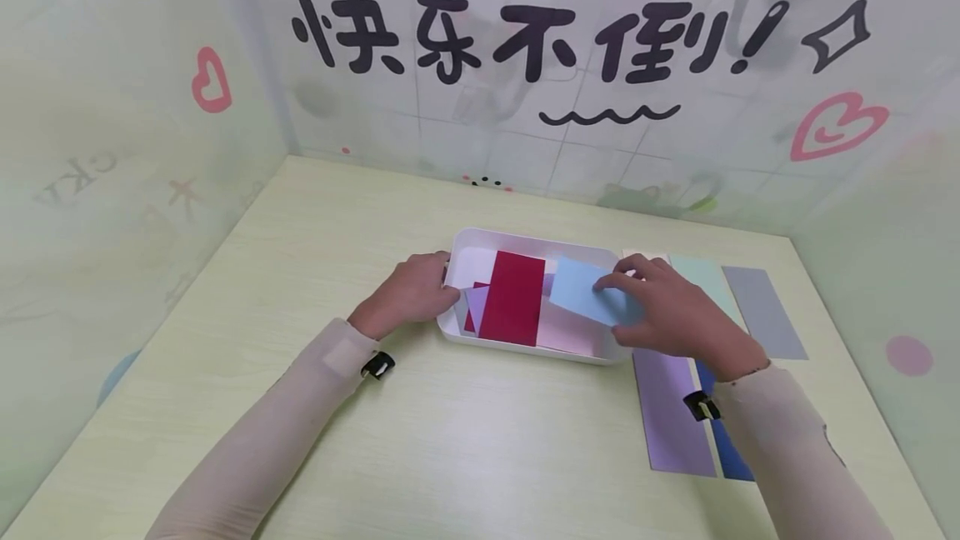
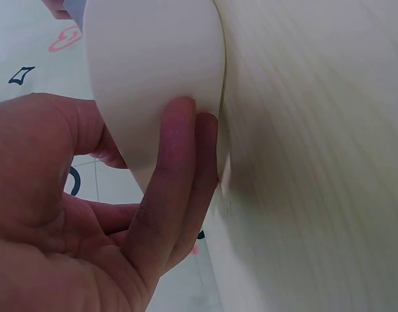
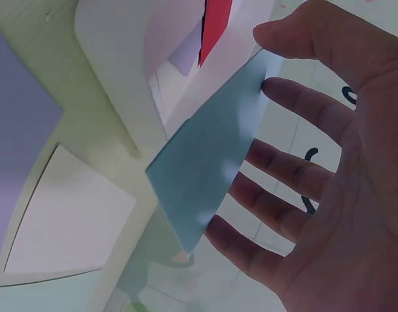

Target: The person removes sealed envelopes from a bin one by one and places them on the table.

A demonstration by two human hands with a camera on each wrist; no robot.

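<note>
My left hand (image 1: pixel 412 290) grips the left end of a white tray (image 1: pixel 472 261), its fingers along the outer wall in the left wrist view. Over the tray's right part, my right hand (image 1: pixel 667 315) holds a light blue card (image 1: pixel 581 286) by its edges, between thumb and fingers. The right wrist view shows that card (image 3: pixel 205 156) tilted, with the fingertips at its edge. Inside the tray lie a large red card (image 1: pixel 513 298), a pale pink card (image 1: pixel 566 336) and a lavender piece (image 1: pixel 476 307), partly covered.
Right of the tray, several colored sheets lie on the table (image 1: pixel 487 440): purple (image 1: pixel 675 423), dark blue (image 1: pixel 723 432), mint (image 1: pixel 697 277) and grey (image 1: pixel 765 311). A pale card (image 3: pixel 69 214) lies close to the tray. Printed sheeting (image 1: pixel 487 123) walls the back and sides.
</note>
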